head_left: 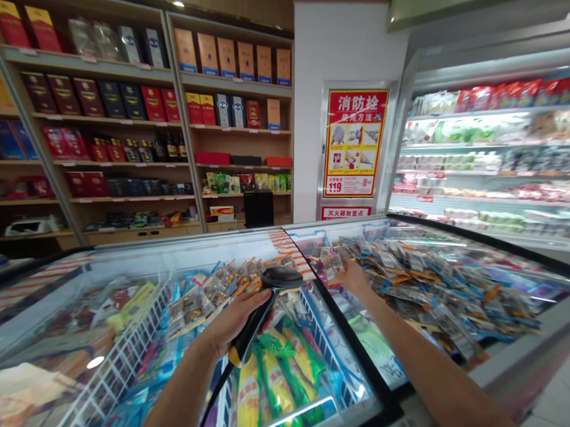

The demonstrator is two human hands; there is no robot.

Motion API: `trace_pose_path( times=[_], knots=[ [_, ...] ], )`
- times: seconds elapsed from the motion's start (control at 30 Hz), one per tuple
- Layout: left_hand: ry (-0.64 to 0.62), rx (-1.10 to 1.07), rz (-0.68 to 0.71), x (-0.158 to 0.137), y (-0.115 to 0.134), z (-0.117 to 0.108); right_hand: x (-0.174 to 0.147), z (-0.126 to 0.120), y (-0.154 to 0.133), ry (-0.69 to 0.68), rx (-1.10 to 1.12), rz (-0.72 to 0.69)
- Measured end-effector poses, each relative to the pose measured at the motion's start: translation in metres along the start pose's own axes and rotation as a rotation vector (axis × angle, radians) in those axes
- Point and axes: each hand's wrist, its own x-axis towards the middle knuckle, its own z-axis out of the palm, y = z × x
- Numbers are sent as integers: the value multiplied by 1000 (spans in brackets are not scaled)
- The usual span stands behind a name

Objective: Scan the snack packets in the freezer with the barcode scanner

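Note:
My left hand (244,317) is wrapped around the handle of a black handheld barcode scanner (282,277). It holds the scanner over the glass lid of the chest freezer, its head pointing right and its cable trailing down. My right hand (355,278) reaches into the open right side of the freezer, its fingers closed at a small clear packet (331,266) at the left end of the heap; the fingertips are partly hidden and blurred. A large pile of similar small packets (427,277), with blue and orange edges, spreads to the right of this hand.
Bagged corn cobs (276,382) lie in a white wire basket (126,356) under the glass. A black lid frame (350,342) runs between my arms. Shelves of boxed goods (113,101) stand behind, with a lit refrigerated display (488,150) at right.

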Motion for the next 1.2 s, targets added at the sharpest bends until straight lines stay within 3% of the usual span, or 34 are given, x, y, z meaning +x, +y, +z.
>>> trace_pose_path(
  times=[0.07, 0.27, 0.47, 0.77, 1.2],
  knots=[
    [-4, -5, 0, 0, -1, -1, 2, -1, 3, 12, 207, -5],
    [-9, -22, 7, -3, 0, -2, -3, -4, 3, 42, 549, 44],
    [11, -15, 16, -5, 1, -2, -13, -5, -13, -60, 1091, 123],
    [36, -8, 59, -6, 4, 2, -16, 0, -17, -54, 1284, 182],
    [-13, 97, 88, -10, 7, -2, -17, -9, -20, -114, 1323, 221]
  ],
)
